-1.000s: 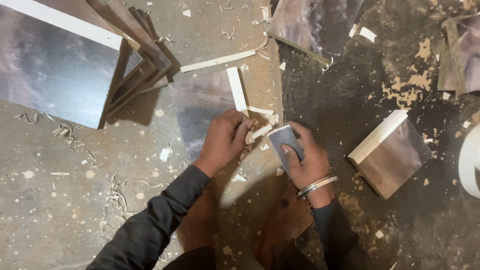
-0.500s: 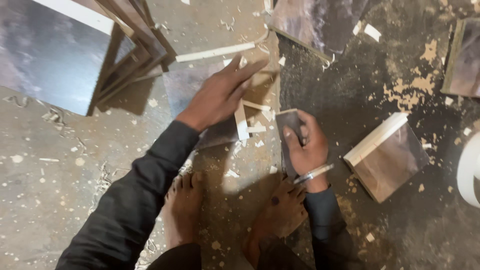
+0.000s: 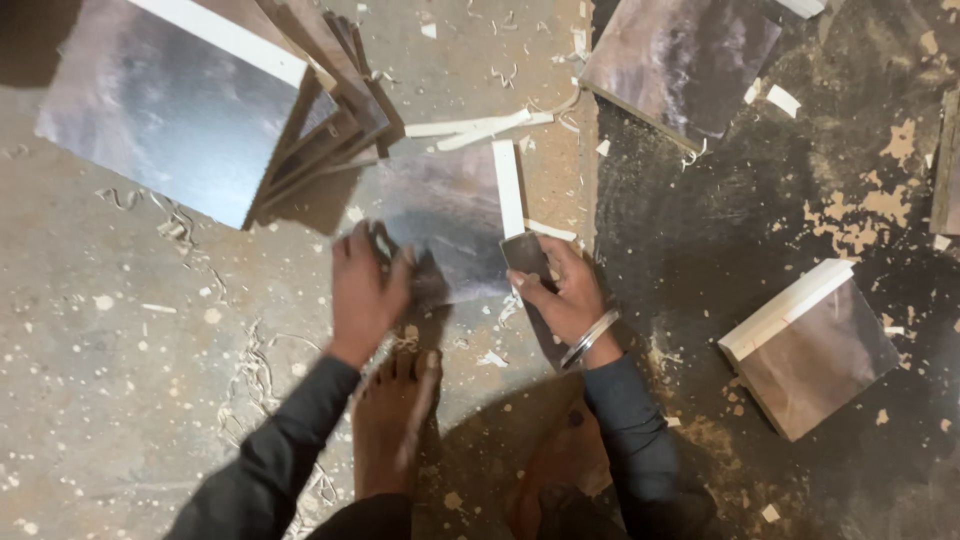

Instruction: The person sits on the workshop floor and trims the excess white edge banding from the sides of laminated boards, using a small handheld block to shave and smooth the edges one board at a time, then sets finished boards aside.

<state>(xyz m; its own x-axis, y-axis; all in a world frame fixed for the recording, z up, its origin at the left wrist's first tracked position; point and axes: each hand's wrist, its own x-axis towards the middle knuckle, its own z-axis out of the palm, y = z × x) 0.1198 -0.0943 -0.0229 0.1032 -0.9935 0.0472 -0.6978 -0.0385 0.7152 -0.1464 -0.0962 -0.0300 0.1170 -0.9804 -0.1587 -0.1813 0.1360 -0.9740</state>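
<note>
The laminate-faced panel (image 3: 450, 225) lies flat on the dusty floor (image 3: 130, 330) just ahead of the person's bare feet, its glossy grey-purple face up and its white edge strip (image 3: 509, 188) running from six to twelve o'clock, so the long edge points straight away from the body; lying flat like this it seems steadied by both hands at its near end; the left hand (image 3: 365, 285) presses on the near left corner, at about seven o'clock of the panel, fingers curled together over the edge, though blur hides whether anything is pinched beneath them; the right hand (image 3: 565, 290), a metal bangle (image 3: 590, 338) at its wrist, is closed around a small dark flat block (image 3: 527, 258) set against the foot of the white strip at about five o'clock, apparently to work that edge; the left foot (image 3: 395, 420) sits just behind the panel at six o'clock; a leaning stack of panels (image 3: 200, 110) stands at ten o'clock, a loose board (image 3: 680, 60) at one o'clock, a thicker white-edged block (image 3: 810, 345) well apart at four o'clock, with trimmed white strips (image 3: 480, 127) and shavings near the far end.
</note>
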